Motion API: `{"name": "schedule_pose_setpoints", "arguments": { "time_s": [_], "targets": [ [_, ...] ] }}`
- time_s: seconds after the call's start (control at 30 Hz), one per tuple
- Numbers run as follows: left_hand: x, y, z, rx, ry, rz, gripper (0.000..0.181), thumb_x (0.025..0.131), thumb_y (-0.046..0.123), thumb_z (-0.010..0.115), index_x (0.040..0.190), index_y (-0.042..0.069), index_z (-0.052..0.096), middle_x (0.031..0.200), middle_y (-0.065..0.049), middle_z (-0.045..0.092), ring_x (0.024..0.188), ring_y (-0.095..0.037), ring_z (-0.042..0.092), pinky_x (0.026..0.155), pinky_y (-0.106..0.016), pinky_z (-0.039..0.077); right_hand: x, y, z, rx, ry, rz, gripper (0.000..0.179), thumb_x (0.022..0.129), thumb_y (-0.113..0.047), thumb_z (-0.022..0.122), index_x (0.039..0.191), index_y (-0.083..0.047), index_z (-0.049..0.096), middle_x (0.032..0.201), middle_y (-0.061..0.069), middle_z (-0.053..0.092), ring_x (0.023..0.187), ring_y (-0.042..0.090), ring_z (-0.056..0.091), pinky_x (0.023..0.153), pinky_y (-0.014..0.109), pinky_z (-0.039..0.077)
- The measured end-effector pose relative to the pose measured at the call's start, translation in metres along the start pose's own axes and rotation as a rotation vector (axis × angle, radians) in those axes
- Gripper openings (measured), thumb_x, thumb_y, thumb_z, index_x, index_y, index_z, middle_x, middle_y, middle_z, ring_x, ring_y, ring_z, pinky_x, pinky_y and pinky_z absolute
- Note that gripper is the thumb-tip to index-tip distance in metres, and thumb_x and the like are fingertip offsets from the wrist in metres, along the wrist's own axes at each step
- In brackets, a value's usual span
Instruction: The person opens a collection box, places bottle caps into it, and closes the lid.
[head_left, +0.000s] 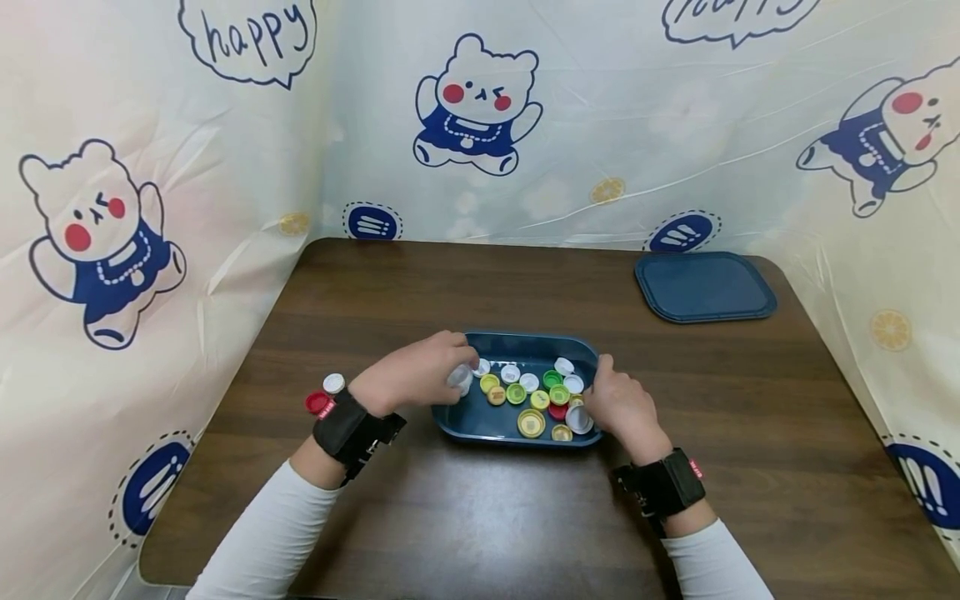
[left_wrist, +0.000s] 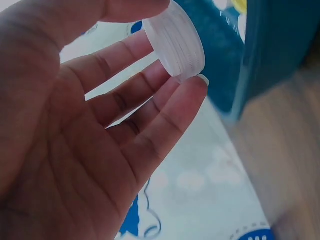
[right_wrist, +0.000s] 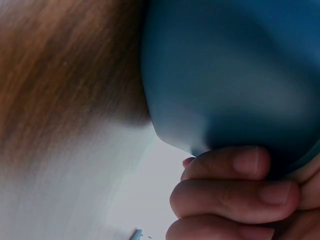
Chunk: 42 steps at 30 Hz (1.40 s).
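Note:
My left hand (head_left: 416, 371) is over the left end of a dark blue tray (head_left: 480, 425), pinching a translucent white bottle cap (left_wrist: 177, 45) between thumb and fingers. In the left wrist view the cap is held on edge beside the tray's rim. At the tray's right end my right hand (head_left: 624, 407) grips the rim, and the right wrist view has its curled fingers (right_wrist: 235, 200) against the tray's outer wall. Several bottle caps lie in the tray, among them a green cap (head_left: 558, 394), a large yellow cap (head_left: 531, 423) and a white cap (head_left: 579, 418).
A white cap (head_left: 333, 383) and a red cap (head_left: 317, 403) sit on the brown wooden table (head_left: 487, 533), left of the tray and beside my left wrist. Farther back on the right lies a second flat blue tray (head_left: 705, 287). A printed curtain (head_left: 600, 100) surrounds the table's back and sides.

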<state>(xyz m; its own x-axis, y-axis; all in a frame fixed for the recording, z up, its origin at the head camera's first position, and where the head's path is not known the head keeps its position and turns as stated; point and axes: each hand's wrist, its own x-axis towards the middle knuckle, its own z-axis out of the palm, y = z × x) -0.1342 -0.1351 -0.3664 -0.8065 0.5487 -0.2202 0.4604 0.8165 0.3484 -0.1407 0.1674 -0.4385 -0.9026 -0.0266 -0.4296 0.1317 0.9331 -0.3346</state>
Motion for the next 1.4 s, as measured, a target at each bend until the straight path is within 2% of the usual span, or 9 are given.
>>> {"name": "schedule_pose_setpoints", "arguments": {
  "time_s": [0.17, 0.3, 0.43, 0.83, 1.13, 1.4],
  "targets": [
    [0.009, 0.008, 0.010, 0.029, -0.035, 0.048, 0.044, 0.089, 0.020, 0.078, 0.131, 0.014, 0.066, 0.124, -0.005, 0.059, 0.109, -0.020, 0.053, 0.093, -0.039, 0.055, 0.000, -0.001, 0.001, 0.007, -0.002, 0.003, 0.055, 0.101, -0.023, 0.054, 0.144, 0.001, 0.029, 0.113, 0.027, 0.060, 0.082, 0.031, 0.059, 0.069, 0.045, 0.049],
    [0.012, 0.009, 0.013, 0.022, -0.043, 0.070, 0.054, 0.088, 0.023, 0.079, 0.138, 0.014, 0.062, 0.132, -0.006, 0.056, 0.114, -0.019, 0.051, 0.098, -0.036, 0.052, 0.000, -0.001, 0.001, 0.006, 0.001, 0.008, 0.055, 0.101, -0.023, 0.053, 0.144, 0.001, 0.029, 0.113, 0.027, 0.061, 0.082, 0.031, 0.059, 0.070, 0.045, 0.050],
    [0.011, 0.008, 0.011, 0.010, -0.034, 0.060, 0.060, 0.088, 0.025, 0.080, 0.143, 0.017, 0.058, 0.140, -0.004, 0.052, 0.120, -0.017, 0.048, 0.099, -0.033, 0.051, 0.001, -0.001, 0.000, 0.000, 0.005, 0.006, 0.055, 0.101, -0.024, 0.053, 0.144, 0.000, 0.029, 0.114, 0.027, 0.061, 0.083, 0.031, 0.059, 0.070, 0.046, 0.050],
    [-0.001, -0.003, 0.002, -0.011, 0.019, 0.013, 0.055, 0.089, 0.025, 0.079, 0.140, 0.017, 0.060, 0.140, -0.005, 0.052, 0.122, -0.019, 0.049, 0.099, -0.038, 0.052, 0.002, 0.000, 0.000, 0.001, -0.006, 0.010, 0.054, 0.101, -0.024, 0.053, 0.143, 0.000, 0.029, 0.111, 0.026, 0.061, 0.081, 0.031, 0.059, 0.067, 0.043, 0.048],
    [-0.019, -0.024, -0.007, -0.022, 0.070, -0.047, 0.055, 0.088, 0.023, 0.079, 0.139, 0.014, 0.061, 0.139, -0.008, 0.053, 0.121, -0.023, 0.051, 0.099, -0.043, 0.052, 0.001, -0.001, -0.001, 0.001, -0.005, 0.005, 0.053, 0.101, -0.023, 0.053, 0.143, 0.000, 0.030, 0.110, 0.026, 0.061, 0.082, 0.031, 0.059, 0.066, 0.043, 0.048],
    [-0.042, -0.057, -0.013, -0.043, 0.122, -0.150, 0.054, 0.088, 0.018, 0.076, 0.139, 0.013, 0.059, 0.140, -0.011, 0.053, 0.126, -0.028, 0.051, 0.100, -0.050, 0.049, -0.001, -0.002, -0.001, 0.009, -0.015, 0.014, 0.052, 0.101, -0.023, 0.053, 0.141, 0.000, 0.030, 0.107, 0.024, 0.059, 0.080, 0.031, 0.058, 0.065, 0.041, 0.046]
  ]
}}
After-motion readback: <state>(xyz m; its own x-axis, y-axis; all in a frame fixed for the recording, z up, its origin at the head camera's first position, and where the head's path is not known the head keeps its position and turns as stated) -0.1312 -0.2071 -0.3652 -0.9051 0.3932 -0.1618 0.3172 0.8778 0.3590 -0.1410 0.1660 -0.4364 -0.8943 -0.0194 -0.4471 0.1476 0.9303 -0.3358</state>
